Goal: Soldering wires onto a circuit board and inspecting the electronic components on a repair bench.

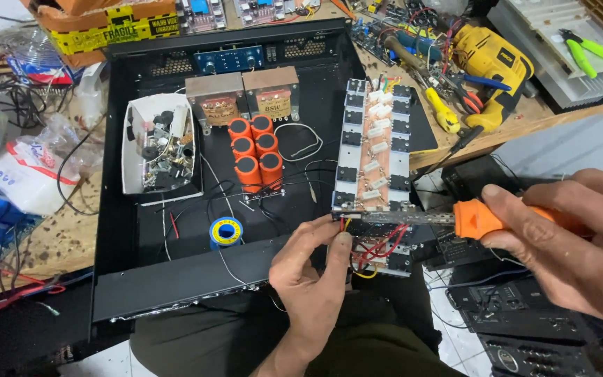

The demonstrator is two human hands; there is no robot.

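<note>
Head view, looking down: two bare hands work at the near edge of an open black chassis (127, 279) that rests on a cluttered wooden bench. Nearest, the left hand (312, 276) pinches a bundle of red, black and yellow wires (378, 248) between fingertips and thumb, right at the near end of a long circuit board (375, 174). The right hand (574, 241) is clenched around one orange-handled soldering iron (479, 218), its metal shaft lying level and reaching left so the tip meets the wires by the left fingertips. The board lies over the chassis's right side, with a row of black transistors down each long edge and white resistors along the middle. Just left of the left hand, on the chassis floor, sits one blue solder spool (226, 231). Farther in stand six orange capacitors (255, 152) in two rows of three, and beside them to the left, one white box (158, 143) full of small parts. Behind the capacitors stand two transformers (243, 98) side by side. Beyond the chassis, at far right on the bench, lie one yellow drill (490, 66), a yellow-handled screwdriver (441, 110), and green-handled pliers (591, 50).
</note>
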